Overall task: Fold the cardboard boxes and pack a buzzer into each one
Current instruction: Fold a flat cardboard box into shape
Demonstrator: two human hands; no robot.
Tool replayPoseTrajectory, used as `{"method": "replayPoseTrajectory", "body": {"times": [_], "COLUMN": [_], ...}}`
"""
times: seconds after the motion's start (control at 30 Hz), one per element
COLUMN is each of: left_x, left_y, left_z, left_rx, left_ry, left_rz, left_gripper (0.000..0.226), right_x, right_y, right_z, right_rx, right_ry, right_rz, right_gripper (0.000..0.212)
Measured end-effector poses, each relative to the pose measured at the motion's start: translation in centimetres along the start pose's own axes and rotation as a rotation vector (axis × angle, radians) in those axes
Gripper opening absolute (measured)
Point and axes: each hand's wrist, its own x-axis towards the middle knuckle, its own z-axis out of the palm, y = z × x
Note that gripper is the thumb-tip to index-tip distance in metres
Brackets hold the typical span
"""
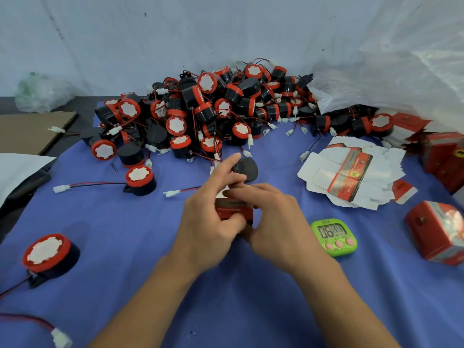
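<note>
Both hands hold one small red cardboard box [232,209] above the middle of the blue cloth. My left hand [208,222] grips its left side, thumb curled under and index finger raised. My right hand [273,222] wraps the right side, its fingers lying over the white top flap. The box is mostly hidden by the hands. A black buzzer [247,168] lies just behind the box. A large heap of red-and-black buzzers [200,114] with wires fills the back of the cloth. A stack of flat unfolded boxes [351,174] lies at the right.
A green digital timer [335,236] sits right of my hands. Folded red boxes stand at the right edge [437,232] and far right [444,156]. Loose buzzers lie at the left [49,254] and centre left [140,179]. A plastic bag [401,71] bulges at the back right.
</note>
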Motion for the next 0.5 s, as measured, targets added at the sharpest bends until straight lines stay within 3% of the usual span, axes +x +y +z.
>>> {"method": "replayPoseTrajectory", "body": {"times": [0.1, 0.2, 0.33, 0.5], "left_x": [0.1, 0.5, 0.7, 0.5], "left_y": [-0.6, -0.8, -1.3, -1.2], "left_z": [-0.4, -0.3, 0.4, 0.4], "left_rx": [0.189, 0.308, 0.272, 0.215], "left_ry": [-0.085, -0.083, -0.025, -0.027], "left_rz": [-0.019, -0.053, -0.077, -0.125], "left_gripper": [0.097, 0.090, 0.073, 0.077], "right_x": [0.1, 0.3, 0.5, 0.7], "right_y": [0.7, 1.3, 1.0, 1.1], "right_z": [0.4, 0.6, 1.3, 1.4], "right_rx": [-0.137, -0.237, -0.171, -0.188], "right_ry": [-0.077, -0.018, 0.037, 0.022], "right_rz": [0.147, 0.198, 0.210, 0.280], "right_gripper": [0.063, 0.061, 0.048, 0.040]}}
